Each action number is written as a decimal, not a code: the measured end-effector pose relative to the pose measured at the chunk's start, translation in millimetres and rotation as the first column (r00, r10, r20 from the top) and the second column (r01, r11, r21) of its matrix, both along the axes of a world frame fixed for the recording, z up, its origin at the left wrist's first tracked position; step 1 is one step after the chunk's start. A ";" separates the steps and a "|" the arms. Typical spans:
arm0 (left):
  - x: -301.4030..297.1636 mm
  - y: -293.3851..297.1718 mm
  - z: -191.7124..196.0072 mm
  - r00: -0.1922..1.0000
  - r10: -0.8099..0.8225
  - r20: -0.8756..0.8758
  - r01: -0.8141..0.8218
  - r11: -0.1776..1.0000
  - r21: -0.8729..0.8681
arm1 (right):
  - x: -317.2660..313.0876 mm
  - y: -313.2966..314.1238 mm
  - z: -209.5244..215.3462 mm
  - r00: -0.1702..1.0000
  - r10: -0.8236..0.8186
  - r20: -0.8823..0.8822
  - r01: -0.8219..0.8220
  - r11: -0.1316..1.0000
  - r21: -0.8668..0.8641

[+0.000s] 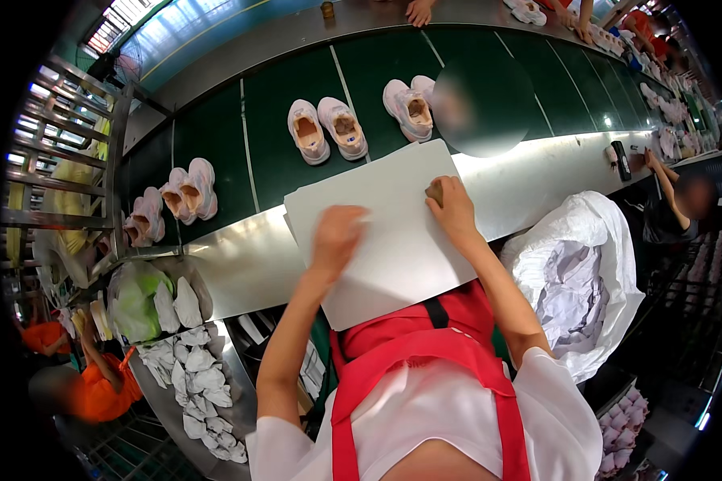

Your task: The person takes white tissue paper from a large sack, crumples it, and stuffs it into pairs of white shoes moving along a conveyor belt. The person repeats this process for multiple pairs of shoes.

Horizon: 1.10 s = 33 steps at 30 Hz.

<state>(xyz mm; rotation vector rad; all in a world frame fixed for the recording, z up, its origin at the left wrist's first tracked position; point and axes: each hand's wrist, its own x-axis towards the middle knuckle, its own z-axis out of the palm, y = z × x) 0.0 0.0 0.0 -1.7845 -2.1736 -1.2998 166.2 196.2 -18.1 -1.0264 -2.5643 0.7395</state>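
A stack of large white paper sheets [397,260] lies across the metal edge in front of me and reaches down to my red apron. My left hand [337,239] is over the left half of the sheets, smeared by motion, so its fingers do not show clearly. At the upper right of the stack, my right hand [455,210] rests with curled fingers around a small brownish thing [435,192], whose kind I cannot make out.
Pale pink sneakers [329,132] stand in pairs on the green conveyor belt [273,88]. A white sack [610,264] of crumpled paper is at my right. Wads of white paper [204,377] fill a metal tray at my left. Co-workers are around the line.
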 end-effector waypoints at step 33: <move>27.9 55.8 -17.0 0.898 -0.402 -0.176 0.368 0.908 -0.200 | 374.3 -4.7 -93.1 0.100 -0.993 -0.069 0.946 0.073 0.317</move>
